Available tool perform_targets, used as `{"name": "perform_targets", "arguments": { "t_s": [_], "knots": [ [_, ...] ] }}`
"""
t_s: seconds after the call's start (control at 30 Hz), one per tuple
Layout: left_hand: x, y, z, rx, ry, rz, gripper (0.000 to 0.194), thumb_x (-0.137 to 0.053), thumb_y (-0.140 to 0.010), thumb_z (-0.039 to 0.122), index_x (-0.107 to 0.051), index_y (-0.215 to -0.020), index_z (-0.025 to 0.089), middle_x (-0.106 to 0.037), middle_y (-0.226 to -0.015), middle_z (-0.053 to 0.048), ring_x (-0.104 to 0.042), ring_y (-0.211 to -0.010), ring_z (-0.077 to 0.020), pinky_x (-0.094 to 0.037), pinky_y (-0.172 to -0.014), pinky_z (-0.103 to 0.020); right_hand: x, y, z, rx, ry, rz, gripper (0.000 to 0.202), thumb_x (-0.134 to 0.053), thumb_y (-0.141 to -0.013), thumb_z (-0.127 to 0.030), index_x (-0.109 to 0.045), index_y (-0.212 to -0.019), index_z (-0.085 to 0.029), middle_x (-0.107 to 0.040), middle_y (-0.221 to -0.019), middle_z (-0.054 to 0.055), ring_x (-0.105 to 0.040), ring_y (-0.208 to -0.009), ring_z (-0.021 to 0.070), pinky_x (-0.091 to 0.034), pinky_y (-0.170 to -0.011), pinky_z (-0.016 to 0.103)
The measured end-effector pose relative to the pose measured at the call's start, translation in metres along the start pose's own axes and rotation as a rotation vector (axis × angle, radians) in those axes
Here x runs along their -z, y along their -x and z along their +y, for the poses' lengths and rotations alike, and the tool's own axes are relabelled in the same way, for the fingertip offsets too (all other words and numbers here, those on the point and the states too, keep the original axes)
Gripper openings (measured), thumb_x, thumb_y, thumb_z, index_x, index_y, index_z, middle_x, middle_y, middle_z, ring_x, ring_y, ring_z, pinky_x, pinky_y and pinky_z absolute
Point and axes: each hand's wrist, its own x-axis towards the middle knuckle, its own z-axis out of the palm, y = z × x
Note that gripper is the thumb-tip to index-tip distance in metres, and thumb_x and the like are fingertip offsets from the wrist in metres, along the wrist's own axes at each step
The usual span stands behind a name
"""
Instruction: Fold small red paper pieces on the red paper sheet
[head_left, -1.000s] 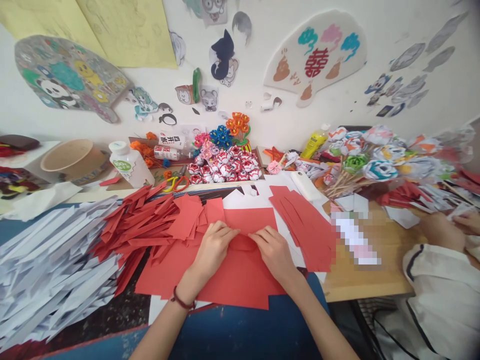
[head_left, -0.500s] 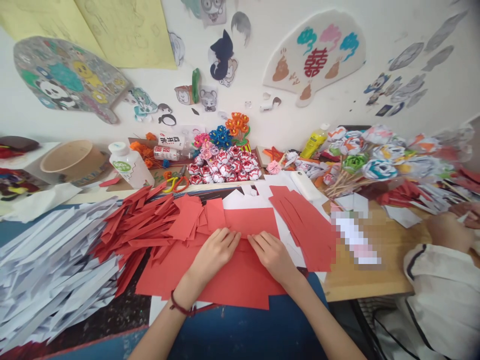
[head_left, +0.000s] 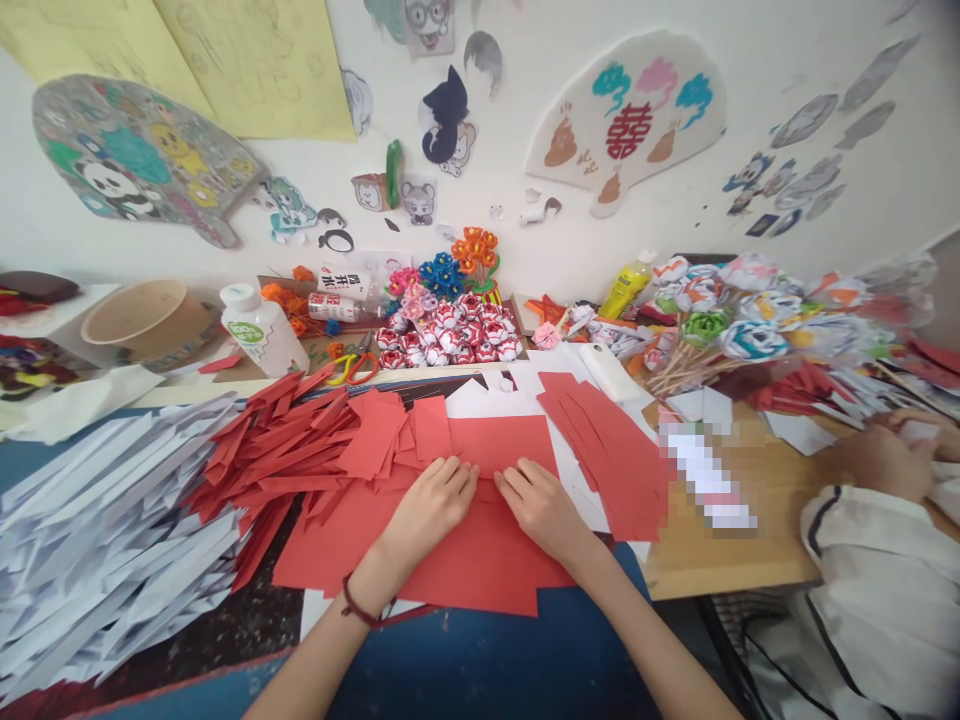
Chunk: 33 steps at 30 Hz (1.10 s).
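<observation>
At the near centre, over stacked red sheets point(head_left: 480, 575), a red paper piece point(head_left: 487, 491) was held between the left hand point(head_left: 442, 497) and right hand point(head_left: 535, 506), its ends pinched by closed fingertips; level edges and even pressure were judged necessary for crisp creasing.

I see space above the flat red paper sheets point(head_left: 465, 570), but folded white paper strips point(head_left: 120, 520) totally clog the left.
</observation>
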Motion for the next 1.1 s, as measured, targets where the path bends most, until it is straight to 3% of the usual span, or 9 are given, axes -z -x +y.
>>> {"name": "perform_targets", "arguments": {
  "t_s": [0.27, 0.53, 0.63, 0.77, 0.9, 1.03, 1.1],
  "knots": [
    [0.001, -0.003, 0.001, 0.028, 0.067, 0.006, 0.028, -0.041, -0.091, 0.003, -0.056, -0.112, 0.012, -0.064, -0.098, -0.011, -0.057, -0.092, -0.0226, -0.045, -0.081, -0.037, -0.001, 0.0, -0.001, -0.037, -0.05, -0.007, 0.029, -0.04, -0.092, -0.001, -0.065, -0.087, -0.014, -0.057, -0.081, 0.008, -0.048, -0.076, 0.0205, -0.042, -0.069, 0.034],
    [0.002, -0.003, 0.004, 0.012, -0.009, -0.014, 0.026, -0.045, -0.089, 0.003, -0.058, -0.11, 0.011, -0.065, -0.1, -0.011, -0.056, -0.09, -0.0226, -0.043, -0.08, -0.036, 0.01, -0.009, -0.006, -0.127, -0.042, -0.093, 0.033, -0.038, -0.083, 0.008, -0.062, -0.084, -0.014, -0.056, -0.08, 0.008, -0.047, -0.078, 0.0222, -0.042, -0.07, 0.034],
    [0.005, -0.002, 0.003, 0.019, -0.021, -0.027, 0.027, -0.048, -0.089, 0.005, -0.058, -0.113, 0.011, -0.065, -0.101, -0.01, -0.056, -0.092, -0.0234, -0.042, -0.081, -0.036, 0.014, -0.008, -0.007, -0.162, -0.065, -0.129, 0.034, -0.039, -0.079, 0.009, -0.063, -0.09, -0.013, -0.056, -0.08, 0.008, -0.048, -0.078, 0.0225, -0.042, -0.07, 0.034],
    [0.013, 0.001, 0.001, 0.029, 0.01, -0.031, 0.033, -0.051, -0.089, 0.008, -0.055, -0.122, 0.01, -0.067, -0.104, -0.011, -0.056, -0.097, -0.0249, -0.039, -0.08, -0.036, 0.017, -0.003, -0.007, -0.185, -0.094, -0.156, 0.05, -0.041, -0.069, 0.012, -0.062, -0.109, -0.01, -0.06, -0.087, 0.008, -0.049, -0.082, 0.0228, -0.042, -0.075, 0.035],
    [0.022, 0.006, -0.003, 0.064, 0.08, -0.022, 0.036, -0.048, -0.091, 0.009, -0.052, -0.127, 0.013, -0.067, -0.109, -0.01, -0.056, -0.098, -0.0238, -0.036, -0.079, -0.037, 0.02, 0.002, -0.006, -0.215, -0.143, -0.202, 0.06, -0.044, -0.066, 0.011, -0.059, -0.12, -0.013, -0.062, -0.093, 0.008, -0.051, -0.087, 0.0229, -0.042, -0.078, 0.036],
    [0.02, 0.0, -0.004, 0.192, 0.166, 0.013, 0.026, -0.041, -0.097, 0.023, -0.059, -0.115, 0.017, -0.07, -0.086, -0.007, -0.055, -0.088, -0.0227, -0.033, -0.076, -0.037, 0.023, 0.006, -0.007, -0.232, -0.175, -0.208, 0.061, -0.045, -0.069, 0.01, -0.057, -0.125, -0.012, -0.064, -0.098, 0.009, -0.053, -0.09, 0.024, -0.043, -0.08, 0.037],
    [0.016, -0.007, -0.002, 0.279, 0.198, 0.021, 0.025, -0.04, -0.098, 0.028, -0.063, -0.1, 0.018, -0.067, -0.076, -0.006, -0.054, -0.084, -0.0228, -0.031, -0.074, -0.037, 0.023, 0.006, -0.008, -0.269, -0.21, -0.179, 0.053, -0.044, -0.078, 0.005, -0.055, -0.127, -0.013, -0.064, -0.096, 0.009, -0.054, -0.089, 0.0241, -0.045, -0.08, 0.038]
  ]
}}
